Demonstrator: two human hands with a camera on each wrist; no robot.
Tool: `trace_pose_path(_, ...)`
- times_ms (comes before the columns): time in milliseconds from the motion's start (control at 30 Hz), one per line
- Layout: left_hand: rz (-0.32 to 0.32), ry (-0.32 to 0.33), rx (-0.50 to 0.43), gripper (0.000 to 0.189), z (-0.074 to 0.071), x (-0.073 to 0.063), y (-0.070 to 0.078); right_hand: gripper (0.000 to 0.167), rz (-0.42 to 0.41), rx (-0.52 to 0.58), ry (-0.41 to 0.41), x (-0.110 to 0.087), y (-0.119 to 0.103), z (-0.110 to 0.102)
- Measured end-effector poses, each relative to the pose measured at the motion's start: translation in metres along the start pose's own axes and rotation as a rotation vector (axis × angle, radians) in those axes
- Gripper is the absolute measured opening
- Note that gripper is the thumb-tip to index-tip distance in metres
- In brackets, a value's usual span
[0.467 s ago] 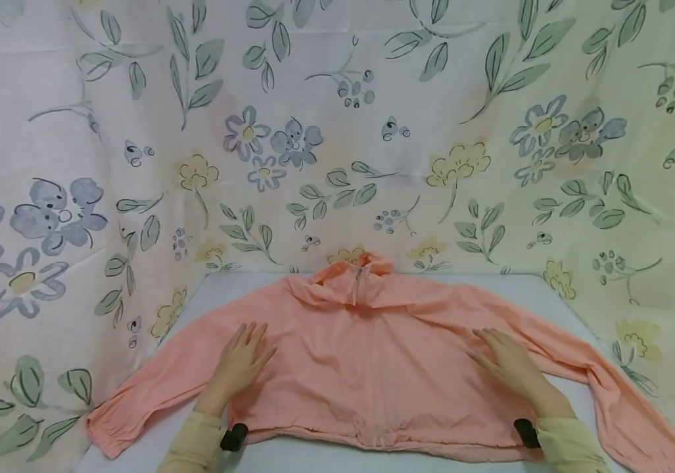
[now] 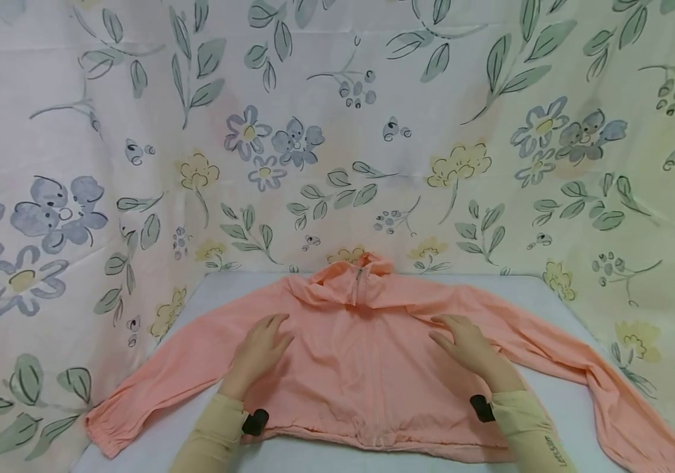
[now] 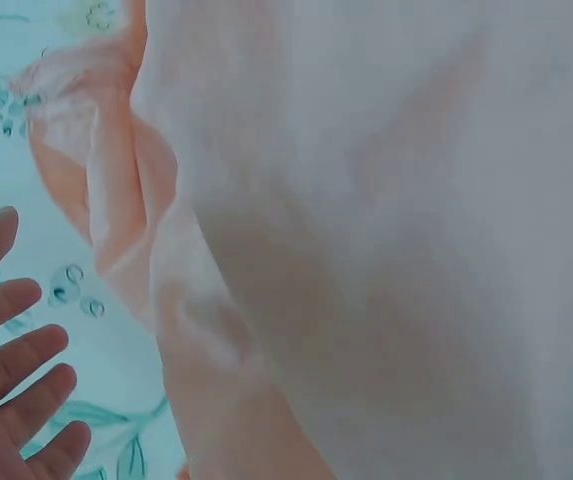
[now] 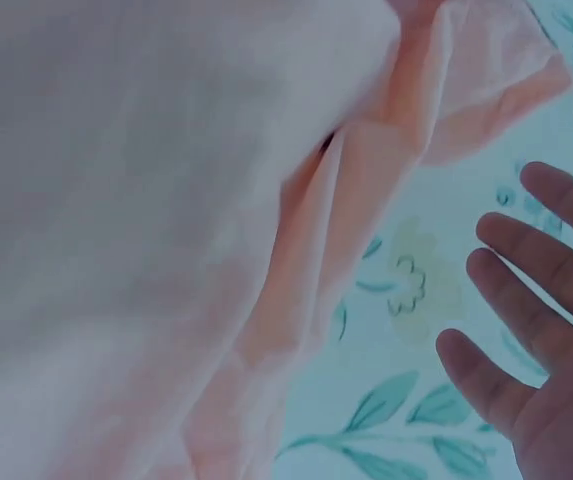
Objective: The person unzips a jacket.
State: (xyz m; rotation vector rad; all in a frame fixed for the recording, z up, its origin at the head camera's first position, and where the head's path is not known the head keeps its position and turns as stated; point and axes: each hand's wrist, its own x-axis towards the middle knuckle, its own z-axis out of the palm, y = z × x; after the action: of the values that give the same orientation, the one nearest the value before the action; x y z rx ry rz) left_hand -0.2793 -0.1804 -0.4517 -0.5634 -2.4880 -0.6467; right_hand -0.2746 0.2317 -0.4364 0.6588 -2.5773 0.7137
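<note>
A peach-pink zip jacket [image 2: 325, 381] lies spread front side up, its collar at the far edge and its hem toward me. The left sleeve [image 2: 165, 368] and right sleeve [image 2: 556, 328] stretch out to either side. Over the jacket's left half is my left hand [image 2: 261, 348], fingers extended and spread, holding nothing. My right hand [image 2: 467, 345] hovers over the other half, also with fingers apart and holding nothing. In the left wrist view the left fingers [image 3: 26, 380] stand clear of the cloth, and the right wrist view shows the right fingers [image 4: 526, 270] likewise.
Beneath the jacket is a white table [image 2: 219, 282]. A floral curtain [image 2: 337, 131] hangs behind it and along both sides. The collar's zipper pull [image 2: 359, 274] sits near the table's back edge. Each wrist wears a black camera [image 2: 256, 422].
Both hands have moved inward toward the jacket's middle, the right hand farther than the left. The jacket lies as before.
</note>
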Motion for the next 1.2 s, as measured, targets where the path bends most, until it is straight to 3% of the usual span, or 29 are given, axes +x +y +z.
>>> trace_pose_path(200, 0.04, -0.009, -0.023, 0.029, 0.012, 0.015, 0.013, 0.043, -0.021, -0.008, -0.105, 0.016, -0.003, 0.021)
trace_pose_path(433, 0.011, -0.037, -0.064, 0.027, 0.028, 0.031, 0.027, 0.046, 0.097, 0.19, -0.201, 0.033, -0.024, 0.038)
trace_pose_path(567, -0.021, -0.035, -0.071, 0.032, 0.034, 0.04, 0.035, 0.049, 0.131, 0.264, -0.215, 0.04, -0.032, 0.049)
trace_pose_path(700, -0.055, -0.036, -0.103, 0.034, 0.038, 0.048, 0.042, 0.048, 0.152, 0.264, -0.222, 0.045, -0.036, 0.058)
trace_pose_path(867, -0.048, -0.016, -0.151, 0.032, 0.049, 0.061, 0.044, 0.045, 0.174, 0.261, -0.24, 0.055, -0.042, 0.063)
trace_pose_path(1100, -0.184, -0.138, -0.314, 0.038, 0.062, 0.087, 0.057, 0.035, 0.194, 0.248, -0.246, 0.067, -0.045, 0.066)
trace_pose_path(1200, -0.192, -0.164, -0.36, 0.041, 0.067, 0.096, 0.064, 0.031, 0.199, 0.256, -0.258, 0.071, -0.046, 0.068)
